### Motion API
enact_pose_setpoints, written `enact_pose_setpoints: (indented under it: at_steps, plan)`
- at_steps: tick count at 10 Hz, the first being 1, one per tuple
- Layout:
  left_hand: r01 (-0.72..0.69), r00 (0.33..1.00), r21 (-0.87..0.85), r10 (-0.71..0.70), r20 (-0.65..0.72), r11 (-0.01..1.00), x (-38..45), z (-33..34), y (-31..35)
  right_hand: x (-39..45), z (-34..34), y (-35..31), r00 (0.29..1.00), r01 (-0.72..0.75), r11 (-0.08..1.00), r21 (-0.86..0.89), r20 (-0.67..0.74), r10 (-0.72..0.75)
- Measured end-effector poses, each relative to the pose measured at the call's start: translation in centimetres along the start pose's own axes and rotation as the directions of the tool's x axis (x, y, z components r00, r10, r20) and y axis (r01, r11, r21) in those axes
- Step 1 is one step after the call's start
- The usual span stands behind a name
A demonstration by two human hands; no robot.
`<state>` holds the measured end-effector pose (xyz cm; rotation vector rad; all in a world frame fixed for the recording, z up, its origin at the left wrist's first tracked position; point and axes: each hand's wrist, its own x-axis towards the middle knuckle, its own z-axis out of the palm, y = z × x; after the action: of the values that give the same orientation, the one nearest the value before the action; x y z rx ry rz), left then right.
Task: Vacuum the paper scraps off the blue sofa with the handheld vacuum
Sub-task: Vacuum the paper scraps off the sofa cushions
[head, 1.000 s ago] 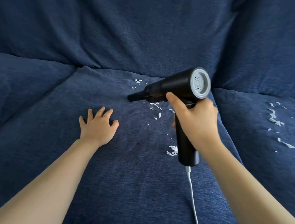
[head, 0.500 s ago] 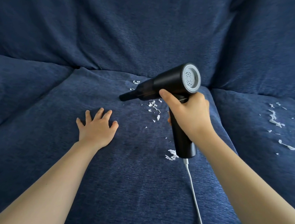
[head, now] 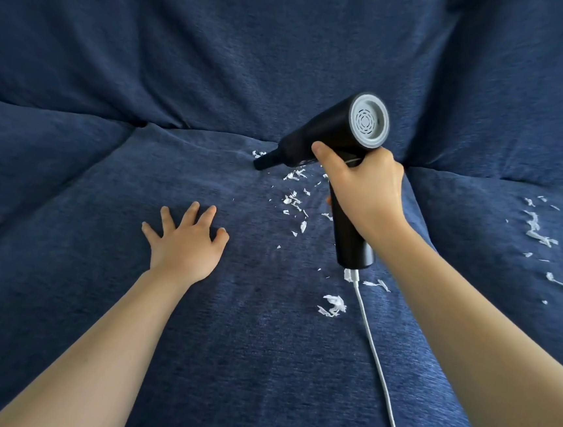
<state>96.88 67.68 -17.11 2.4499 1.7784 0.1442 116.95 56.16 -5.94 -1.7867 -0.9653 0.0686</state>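
Head view of a blue sofa (head: pixel 217 71) with its seat cushions filling the lower half of the frame and the backrest the upper half. The right hand (head: pixel 365 190), right of centre, grips the handle of a black handheld vacuum (head: pixel 331 132); the fingers wrap the handle and the thumb lies along the side of the body. The vacuum's grey vented rear cap (head: pixel 370 120) faces the camera, and its narrow nozzle (head: pixel 264 160) points down and to the left, its tip at the back of the middle cushion; whether the tip touches the fabric cannot be told from this angle. A white cord (head: pixel 374 357) leaves the base of the handle and runs down to the lower edge of the frame. The left hand (head: pixel 185 242), left of centre, rests palm down on the middle cushion with fingers spread, holding nothing. White paper scraps (head: pixel 295 201) lie scattered just below and right of the nozzle, with a few at its tip. A larger crumpled scrap (head: pixel 333 304) lies lower, beside the cord. A further scatter of torn strips (head: pixel 537 232) lies on the right cushion, near the right edge of the frame.
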Motion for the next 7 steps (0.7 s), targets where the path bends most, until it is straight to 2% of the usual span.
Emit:
enact_pose_setpoints:
  at_steps: [3, 5, 7]
  plan:
    - [0.004, 1.0, 0.016, -0.004, -0.009, 1.0, 0.1, 0.2, 0.1, 1.9, 1.8, 0.5, 1.0, 0.002, 1.0, -0.015, 0.001, -0.002]
    - [0.005, 1.0, 0.023, -0.004, -0.013, 1.0, 0.0, 0.3, 0.2, 2.9, 2.8, 0.9, 0.998, -0.052, 0.999, 0.016, 0.036, 0.051]
    - [0.007, 1.0, 0.024, -0.007, -0.01, 1.0, 0.0, 0.2, 0.2, 2.8, 2.3, 0.9, 0.999, -0.054, 0.999, 0.006, -0.005, 0.054]
